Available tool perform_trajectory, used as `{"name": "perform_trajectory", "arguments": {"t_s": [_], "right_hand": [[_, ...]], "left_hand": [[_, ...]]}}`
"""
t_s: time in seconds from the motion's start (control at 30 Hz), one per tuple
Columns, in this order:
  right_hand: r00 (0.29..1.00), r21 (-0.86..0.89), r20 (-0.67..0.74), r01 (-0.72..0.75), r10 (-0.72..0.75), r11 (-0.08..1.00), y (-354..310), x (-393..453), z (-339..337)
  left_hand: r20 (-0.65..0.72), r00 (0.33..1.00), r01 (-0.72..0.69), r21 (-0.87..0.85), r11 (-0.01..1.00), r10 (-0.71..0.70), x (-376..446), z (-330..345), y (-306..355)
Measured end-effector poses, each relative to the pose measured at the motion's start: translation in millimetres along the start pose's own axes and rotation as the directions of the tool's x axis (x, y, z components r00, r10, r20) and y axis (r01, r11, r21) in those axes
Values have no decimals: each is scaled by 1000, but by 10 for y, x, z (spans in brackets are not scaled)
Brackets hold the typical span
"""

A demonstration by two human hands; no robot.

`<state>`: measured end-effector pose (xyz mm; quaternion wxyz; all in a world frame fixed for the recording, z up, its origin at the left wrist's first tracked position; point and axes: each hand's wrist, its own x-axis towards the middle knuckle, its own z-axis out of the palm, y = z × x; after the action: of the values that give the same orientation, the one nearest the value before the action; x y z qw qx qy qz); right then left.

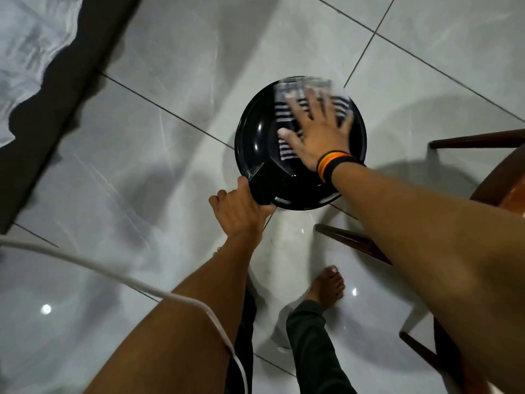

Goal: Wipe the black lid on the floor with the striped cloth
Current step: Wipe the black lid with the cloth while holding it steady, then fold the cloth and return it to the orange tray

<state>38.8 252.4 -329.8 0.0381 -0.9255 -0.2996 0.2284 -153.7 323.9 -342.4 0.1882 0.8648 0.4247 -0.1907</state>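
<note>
the black lid (257, 143) lies on the tiled floor (170, 81), just beside a wooden chair leg (352, 240). the right hand (321, 129) lies flat with fingers spread, pressing the blurred striped cloth (287, 115) onto the lid's far half; the left hand (237, 210) is closed around the lid's handle (262, 184) at its near edge

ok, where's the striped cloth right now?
Head view, right of centre: the striped cloth lies on the far part of the black lid, pinned flat under the right hand.

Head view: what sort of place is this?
Likely a room in a home: glossy grey tiled floor, a dark wooden chair at right, and a bare foot on the tiles.
</note>
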Motion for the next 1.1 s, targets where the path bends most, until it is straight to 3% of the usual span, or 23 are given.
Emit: {"name": "perform_trajectory", "arguments": {"t_s": [0.1, 0.27, 0.33, 0.4, 0.47, 0.57, 0.77, 0.87, 0.97, 1.1], "right_hand": [[973, 145, -24, -222, 228, 964, 100, -297, 12], [995, 71, -2, -96, 96, 993, -135, -810, 64], [982, 165, -92, -147, 164, 975, -174, -896, 80], [887, 389, -153, -352, 436, 851, -185, -927, 56], [754, 598, -68, -493, 653, 632, -163, -911, 8], [723, 639, 49, -553, 689, 535, -116, -797, -45], [625, 623, 159, -664, 764, 414, 15, -610, -143], [585, 687, 267, -673, 766, 275, 110, -599, -177], [627, 776, 321, -604, 709, 183, 140, -695, -285], [642, 919, 246, -392, 726, 35, 95, -953, -621]], "left_hand": [[8, 1000, 1, -4, 1000, -1, -5, -11, -19], [118, 993, 10, 47, 999, -15, -16, -154, 3], [209, 977, 31, 23, 999, -35, -10, -288, 27], [181, 983, 49, -27, 998, -43, 5, -460, 78], [13, 1000, -6, -101, 995, 8, 24, -639, 188], [-116, 984, -155, -226, 962, 132, 103, -810, 430], [-35, 971, -239, -259, 936, 238, 264, -780, 983], [-13, 989, -145, -273, 951, 147, 321, -732, 1123], [78, 995, -17, -421, 907, 55, 350, -769, 1110], [39, 977, -149, -578, 802, 209, 95, -1146, 1183]]}}
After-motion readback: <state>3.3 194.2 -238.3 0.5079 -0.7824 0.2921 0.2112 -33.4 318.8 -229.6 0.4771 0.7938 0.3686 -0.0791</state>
